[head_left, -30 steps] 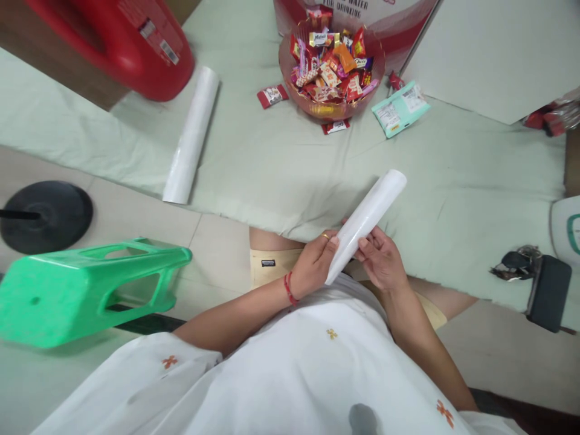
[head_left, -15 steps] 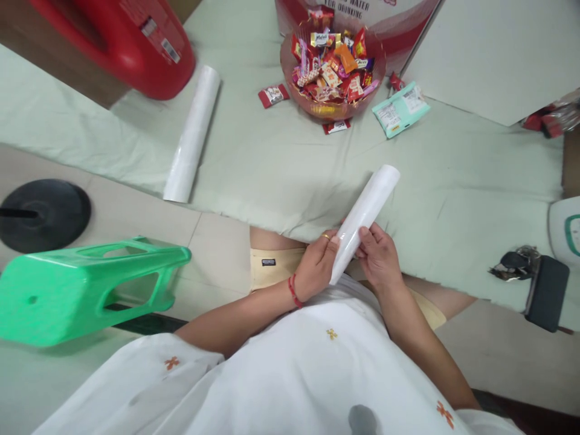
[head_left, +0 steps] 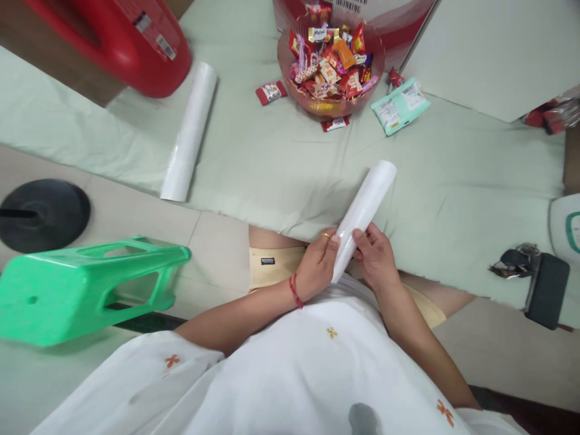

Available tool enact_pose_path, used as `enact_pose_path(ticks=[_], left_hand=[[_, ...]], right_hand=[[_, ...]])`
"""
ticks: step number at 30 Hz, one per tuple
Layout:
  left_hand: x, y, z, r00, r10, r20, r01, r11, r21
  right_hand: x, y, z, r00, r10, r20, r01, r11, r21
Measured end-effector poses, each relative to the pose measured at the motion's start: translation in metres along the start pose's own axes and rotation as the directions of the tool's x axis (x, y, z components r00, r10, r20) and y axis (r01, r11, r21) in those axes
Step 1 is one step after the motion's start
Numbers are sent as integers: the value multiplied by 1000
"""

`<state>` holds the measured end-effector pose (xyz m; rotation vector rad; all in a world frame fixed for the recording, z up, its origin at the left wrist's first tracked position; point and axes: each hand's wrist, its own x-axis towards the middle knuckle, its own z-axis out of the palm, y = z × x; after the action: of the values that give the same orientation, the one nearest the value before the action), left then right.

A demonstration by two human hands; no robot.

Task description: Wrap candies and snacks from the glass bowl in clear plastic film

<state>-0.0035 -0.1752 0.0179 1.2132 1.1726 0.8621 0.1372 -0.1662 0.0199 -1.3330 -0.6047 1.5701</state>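
Both my hands hold a glossy white roll (head_left: 365,202) wrapped in film, tilted with its far end up to the right over the table edge. My left hand (head_left: 318,266), with a ring and a red bracelet, is closed around the near part from the left. From the other side, my right hand (head_left: 375,257) pinches the roll with its thumb on top; some fingers are hidden beneath. A second white roll (head_left: 189,133) lies on the green tablecloth (head_left: 254,163) at the left, apart from my hands.
A glass bowl (head_left: 317,107) of wrapped candies stands at the back, beside a mint packet (head_left: 399,109). A red jug (head_left: 149,54) is at back left. A green stool (head_left: 54,296) stands at left. Keys (head_left: 514,263) and a black phone-like object (head_left: 547,293) lie at right.
My right thumb has slid slightly left along the roll. The roll is otherwise held in nearly the same place, and the view has shifted a little.
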Motion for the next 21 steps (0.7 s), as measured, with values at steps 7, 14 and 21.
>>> enact_pose_path(ticks=[7,14,21], left_hand=[[3,-1,-5,1000,-2,31,3,1000,-22],[3,1,-4,999,-30,21,32,997,-77],[2,-3,0,1000,-13,15,13,1000,-17]], right_hand=[[-2,2,-10,996,-53,69,57,996,-63],[-7,1,-10,996,-2,90,6,999,-44],[-7,3,-5,998,39,56,-32,991,-127]])
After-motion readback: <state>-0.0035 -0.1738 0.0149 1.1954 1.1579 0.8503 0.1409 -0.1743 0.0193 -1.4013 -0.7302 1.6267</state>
